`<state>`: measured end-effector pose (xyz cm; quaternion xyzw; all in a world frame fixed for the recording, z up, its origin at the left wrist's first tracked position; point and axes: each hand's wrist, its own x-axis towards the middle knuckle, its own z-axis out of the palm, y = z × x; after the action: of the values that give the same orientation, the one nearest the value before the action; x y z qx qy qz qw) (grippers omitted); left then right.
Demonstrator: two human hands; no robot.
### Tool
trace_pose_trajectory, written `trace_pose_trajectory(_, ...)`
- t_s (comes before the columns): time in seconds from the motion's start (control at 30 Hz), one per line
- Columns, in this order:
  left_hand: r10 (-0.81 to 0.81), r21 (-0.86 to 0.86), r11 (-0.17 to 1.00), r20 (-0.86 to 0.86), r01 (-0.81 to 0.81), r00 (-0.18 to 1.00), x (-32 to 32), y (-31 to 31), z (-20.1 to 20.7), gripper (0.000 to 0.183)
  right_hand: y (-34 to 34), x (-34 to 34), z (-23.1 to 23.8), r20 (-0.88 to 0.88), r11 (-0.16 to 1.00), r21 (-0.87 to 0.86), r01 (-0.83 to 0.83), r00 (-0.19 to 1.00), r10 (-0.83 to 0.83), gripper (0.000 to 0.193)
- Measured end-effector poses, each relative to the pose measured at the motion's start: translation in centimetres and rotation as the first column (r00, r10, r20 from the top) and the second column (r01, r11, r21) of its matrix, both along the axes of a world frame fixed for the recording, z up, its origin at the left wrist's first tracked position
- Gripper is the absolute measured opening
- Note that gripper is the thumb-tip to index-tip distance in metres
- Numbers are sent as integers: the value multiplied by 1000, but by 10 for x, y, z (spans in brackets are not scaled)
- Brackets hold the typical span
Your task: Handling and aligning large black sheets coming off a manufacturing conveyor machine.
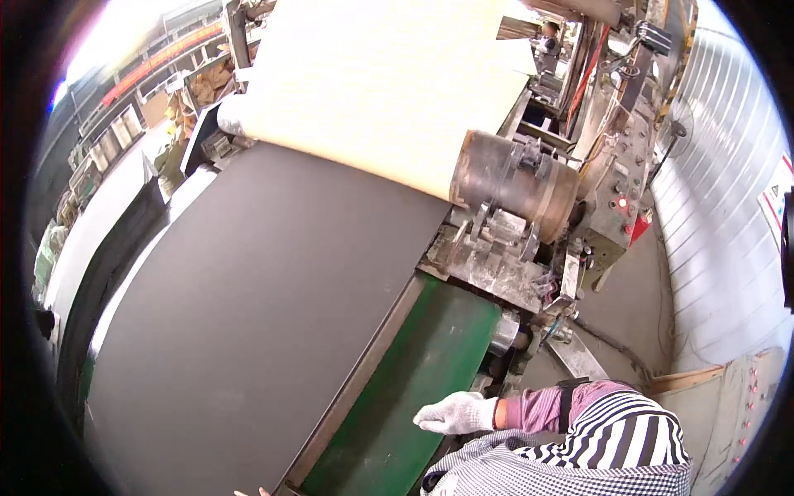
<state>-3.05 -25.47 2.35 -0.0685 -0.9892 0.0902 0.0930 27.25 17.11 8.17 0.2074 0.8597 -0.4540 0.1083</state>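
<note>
My right hand [455,413], in a white knit glove, lies flat on the green machine bed [430,364] with its fingers pointing left and nothing in it. It is a short way right of the edge of a wide dark grey sheet [256,314] that runs over the bed. At the far end the sheet goes under a large roller covered in a cream layer [372,83]. Only a sliver of my left hand [251,492] shows at the lower edge, by the sheet's near corner; its fingers are hidden.
A rusty metal roller end and bearing block [513,186] stand at the right of the sheet, with a control box with red lights [622,207] beyond. A corrugated metal wall [728,215] curves along the right. Racks and stacked sheets [107,165] lie at the left.
</note>
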Motion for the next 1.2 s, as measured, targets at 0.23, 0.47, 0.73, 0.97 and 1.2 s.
trace_pose_trajectory(0.23,-494,355,795,-93,493,864,3,34,-9,81,30,164,-82,690,895,191,-403,703,169,32)
trace_pose_trajectory(0.47,-520,461,771,58,440,852,25,136,-11,88,10,301,-189,856,975,82,-209,515,38,38)
trace_pose_trajectory(0.73,-392,466,838,155,283,907,20,142,-13,84,39,136,-105,615,982,186,23,777,-135,37)
trace_pose_trajectory(0.97,11,149,988,219,-44,976,-15,-8,-4,88,28,96,-94,588,984,177,-3,802,-103,37)
trace_pose_trajectory(1.2,-366,278,905,118,323,923,9,63,-11,88,26,176,-135,673,992,124,-9,735,-77,37)
